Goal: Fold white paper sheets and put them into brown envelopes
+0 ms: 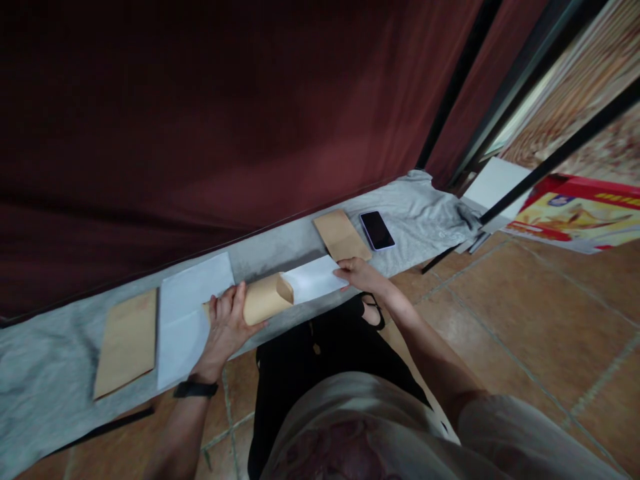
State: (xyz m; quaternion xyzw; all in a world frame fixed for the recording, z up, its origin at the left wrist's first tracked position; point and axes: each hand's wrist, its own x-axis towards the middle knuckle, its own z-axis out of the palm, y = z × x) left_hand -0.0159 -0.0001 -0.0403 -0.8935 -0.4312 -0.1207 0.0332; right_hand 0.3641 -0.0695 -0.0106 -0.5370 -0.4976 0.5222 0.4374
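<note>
A brown paper envelope (264,298) lies bowed on the narrow table, its mouth gaping toward the right. My left hand (231,320) grips its left part, thumb along the near edge and fingers over the top. Out of the mouth sticks a folded white paper (314,279), partly inside the envelope. My right hand (361,275) pinches the paper's right end between thumb and fingers. How far the paper reaches inside is hidden.
White sheets (187,313) and a brown envelope (127,343) lie to the left. Another brown envelope (341,235) and a phone (377,230) are on the right. A grey cloth (425,207) covers the table; a dark red curtain (250,133) hangs behind.
</note>
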